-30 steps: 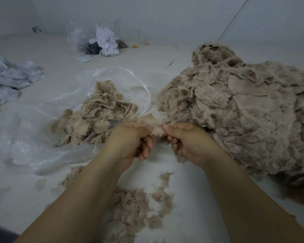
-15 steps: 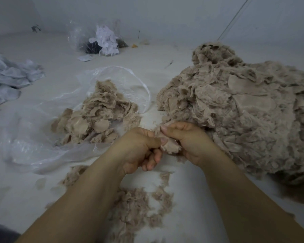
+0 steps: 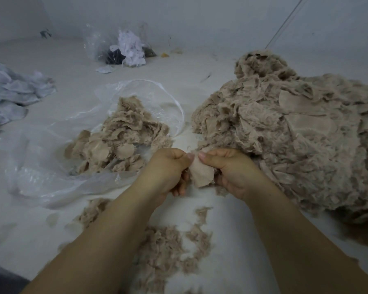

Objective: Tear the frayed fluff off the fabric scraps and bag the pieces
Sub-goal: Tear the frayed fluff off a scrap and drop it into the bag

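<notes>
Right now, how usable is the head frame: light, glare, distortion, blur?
Head view: dim, flat light with a bluish cast, shadows soft; glare streaks on the clear plastic bag; wide-angle bend stretches both forearms at the bottom edge; left hand, right hand and the pinched fabric scrap read sharp enough; the big scrap pile loses detail in its dark lower right.

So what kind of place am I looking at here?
Probably a textile-waste sorting spot on a bare pale floor: a big heap of beige fabric scraps, a clear plastic bag part-filled, torn fluff underfoot.
</notes>
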`<state>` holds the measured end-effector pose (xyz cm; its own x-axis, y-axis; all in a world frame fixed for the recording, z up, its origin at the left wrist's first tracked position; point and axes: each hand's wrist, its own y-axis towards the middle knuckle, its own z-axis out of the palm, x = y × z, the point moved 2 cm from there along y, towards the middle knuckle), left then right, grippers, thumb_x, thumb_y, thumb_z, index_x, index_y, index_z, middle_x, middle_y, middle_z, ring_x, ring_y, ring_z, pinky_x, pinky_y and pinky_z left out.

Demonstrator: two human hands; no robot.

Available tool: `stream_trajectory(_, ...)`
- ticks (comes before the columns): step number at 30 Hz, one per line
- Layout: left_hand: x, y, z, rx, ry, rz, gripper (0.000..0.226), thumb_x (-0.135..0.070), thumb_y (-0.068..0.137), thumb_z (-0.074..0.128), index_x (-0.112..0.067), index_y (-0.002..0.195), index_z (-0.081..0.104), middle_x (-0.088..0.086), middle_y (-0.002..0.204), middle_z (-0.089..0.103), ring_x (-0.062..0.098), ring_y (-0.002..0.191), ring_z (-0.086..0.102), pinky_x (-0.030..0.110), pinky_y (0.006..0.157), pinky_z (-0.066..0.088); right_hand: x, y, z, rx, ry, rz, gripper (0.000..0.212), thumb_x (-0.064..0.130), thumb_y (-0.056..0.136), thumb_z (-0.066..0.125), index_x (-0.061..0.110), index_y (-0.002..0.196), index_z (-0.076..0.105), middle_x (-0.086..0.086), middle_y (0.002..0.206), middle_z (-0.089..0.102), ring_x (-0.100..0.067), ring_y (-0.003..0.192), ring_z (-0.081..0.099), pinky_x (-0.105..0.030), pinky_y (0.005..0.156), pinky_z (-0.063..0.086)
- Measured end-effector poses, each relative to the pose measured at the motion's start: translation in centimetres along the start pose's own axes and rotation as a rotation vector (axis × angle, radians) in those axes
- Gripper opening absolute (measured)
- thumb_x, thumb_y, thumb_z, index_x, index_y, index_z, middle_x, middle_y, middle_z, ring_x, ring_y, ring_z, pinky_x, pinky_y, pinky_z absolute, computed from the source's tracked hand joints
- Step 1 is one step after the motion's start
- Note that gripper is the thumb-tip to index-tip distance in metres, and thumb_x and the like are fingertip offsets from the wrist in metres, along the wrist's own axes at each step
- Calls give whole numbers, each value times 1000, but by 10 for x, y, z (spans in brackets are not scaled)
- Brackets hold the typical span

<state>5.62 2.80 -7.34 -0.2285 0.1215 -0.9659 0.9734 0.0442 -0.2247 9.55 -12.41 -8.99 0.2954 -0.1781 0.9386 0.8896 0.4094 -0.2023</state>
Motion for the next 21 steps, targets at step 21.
stream_trajectory(21, -7, 22, -15, -311, -379, 88, 26, 2, 93, 60, 0, 118, 52, 14, 89, 62, 19, 57, 66, 35, 55, 56, 4, 4, 1, -224, 111, 97, 34, 28, 100, 55, 14, 69, 56, 3, 49, 46, -6, 42, 36, -18, 42, 41)
